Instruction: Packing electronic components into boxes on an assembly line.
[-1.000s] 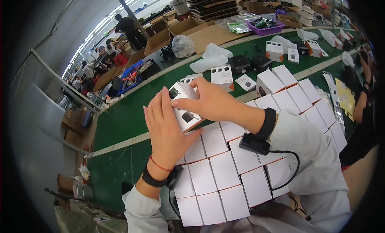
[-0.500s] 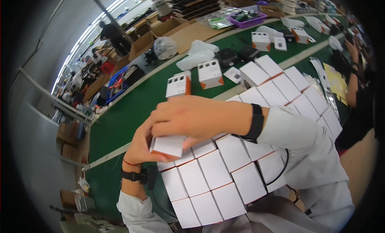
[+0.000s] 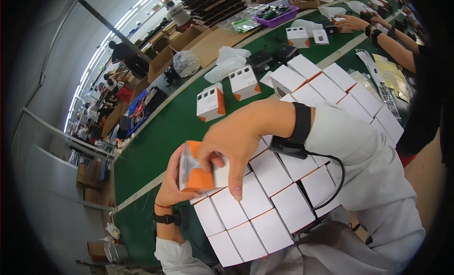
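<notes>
My left hand (image 3: 171, 183) is wrapped round a small carton (image 3: 200, 179) with orange end flaps, held tilted above the near left boxes. The carton's top stands opened, with grey-white showing inside. Over it, my right hand (image 3: 231, 138) bends its fingers to the orange flap while its thumb points down, well apart from them. A white panel shows between that thumb and fingers; whether it is pinched cannot be made out. Beneath and beside both hands lies a block of several closed white boxes (image 3: 249, 195), set in close rows with orange edges.
Two printed white-and-orange cartons (image 3: 210, 103) (image 3: 243, 82) stand beyond my hands on the green table (image 3: 156, 154). Black devices (image 3: 261, 61) and a white plastic bag (image 3: 228, 63) lie behind them. A purple basket (image 3: 276, 16) sits farther back. At right, a co-worker's arms (image 3: 390, 44) reach over the table.
The carton has gone from closed to opened, its orange flaps now showing. My right hand has shifted right and turned its thumb downward. The co-worker's hands have reached in over the far table.
</notes>
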`<state>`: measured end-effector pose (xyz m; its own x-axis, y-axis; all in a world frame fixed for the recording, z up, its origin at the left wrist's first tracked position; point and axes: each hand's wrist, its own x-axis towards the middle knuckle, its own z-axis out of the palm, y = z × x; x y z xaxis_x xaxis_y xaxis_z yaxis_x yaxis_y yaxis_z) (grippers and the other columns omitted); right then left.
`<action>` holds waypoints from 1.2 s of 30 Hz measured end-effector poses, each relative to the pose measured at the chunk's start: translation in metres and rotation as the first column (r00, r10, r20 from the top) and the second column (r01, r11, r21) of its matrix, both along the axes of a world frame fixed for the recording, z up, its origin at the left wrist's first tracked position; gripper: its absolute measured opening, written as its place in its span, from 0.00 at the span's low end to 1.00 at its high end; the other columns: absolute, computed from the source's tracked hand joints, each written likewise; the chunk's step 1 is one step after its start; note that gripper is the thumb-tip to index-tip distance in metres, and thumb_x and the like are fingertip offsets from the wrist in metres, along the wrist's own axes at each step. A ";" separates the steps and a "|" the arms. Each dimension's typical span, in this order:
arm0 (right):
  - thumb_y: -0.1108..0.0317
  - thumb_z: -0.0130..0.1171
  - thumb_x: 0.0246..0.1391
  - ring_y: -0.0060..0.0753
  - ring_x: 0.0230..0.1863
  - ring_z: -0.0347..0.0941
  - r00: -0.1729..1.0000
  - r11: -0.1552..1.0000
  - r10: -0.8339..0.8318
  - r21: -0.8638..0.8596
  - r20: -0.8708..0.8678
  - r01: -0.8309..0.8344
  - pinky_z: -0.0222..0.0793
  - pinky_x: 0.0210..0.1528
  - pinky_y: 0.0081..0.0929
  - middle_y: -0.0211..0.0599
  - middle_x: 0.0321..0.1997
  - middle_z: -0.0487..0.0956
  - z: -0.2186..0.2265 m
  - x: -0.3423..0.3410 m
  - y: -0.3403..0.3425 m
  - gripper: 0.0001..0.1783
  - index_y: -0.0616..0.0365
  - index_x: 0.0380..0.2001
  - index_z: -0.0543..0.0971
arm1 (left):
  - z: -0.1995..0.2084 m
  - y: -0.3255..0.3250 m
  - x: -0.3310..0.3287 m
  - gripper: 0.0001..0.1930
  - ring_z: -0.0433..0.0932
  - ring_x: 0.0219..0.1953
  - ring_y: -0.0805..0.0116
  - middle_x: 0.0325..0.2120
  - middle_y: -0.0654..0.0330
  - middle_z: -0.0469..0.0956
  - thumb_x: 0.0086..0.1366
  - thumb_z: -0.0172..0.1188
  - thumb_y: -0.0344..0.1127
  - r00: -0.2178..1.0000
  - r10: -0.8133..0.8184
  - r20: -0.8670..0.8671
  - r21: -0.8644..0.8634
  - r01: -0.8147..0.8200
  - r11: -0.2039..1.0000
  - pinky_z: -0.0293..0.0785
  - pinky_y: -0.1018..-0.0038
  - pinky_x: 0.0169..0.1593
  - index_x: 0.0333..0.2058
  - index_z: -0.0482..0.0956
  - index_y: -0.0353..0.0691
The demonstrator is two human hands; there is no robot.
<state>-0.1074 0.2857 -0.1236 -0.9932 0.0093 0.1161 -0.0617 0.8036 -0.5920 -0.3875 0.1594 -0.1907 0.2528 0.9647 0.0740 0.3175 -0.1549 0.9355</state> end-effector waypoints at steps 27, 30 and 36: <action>0.36 0.59 0.61 0.27 0.55 0.75 0.846 0.007 -0.530 -0.998 -0.059 -0.065 0.78 0.50 0.36 0.28 0.56 0.78 -0.083 -0.022 0.054 0.32 0.42 0.60 0.73 | 0.144 0.097 0.082 0.49 0.75 0.56 0.64 0.53 0.56 0.75 0.38 0.81 0.34 0.911 0.116 -0.396 0.574 0.147 0.806 0.69 0.69 0.62 0.62 0.70 0.39; 0.46 0.68 0.59 0.22 0.34 0.80 0.801 0.112 -0.583 -0.990 -0.135 -0.086 0.74 0.29 0.17 0.29 0.43 0.83 -0.068 -0.016 0.067 0.29 0.52 0.55 0.77 | 0.133 0.104 0.046 0.50 0.74 0.60 0.62 0.57 0.55 0.74 0.39 0.83 0.36 0.963 0.139 -0.232 0.622 0.037 0.782 0.67 0.68 0.65 0.64 0.69 0.39; 0.57 0.72 0.54 0.22 0.48 0.79 0.713 0.539 -0.693 -0.734 -0.109 0.412 0.75 0.47 0.24 0.34 0.49 0.83 0.010 0.020 0.081 0.28 0.56 0.55 0.78 | 0.055 0.103 -0.085 0.52 0.72 0.62 0.54 0.59 0.50 0.73 0.39 0.84 0.42 0.750 0.535 -0.390 0.768 -0.055 0.638 0.67 0.62 0.66 0.64 0.68 0.39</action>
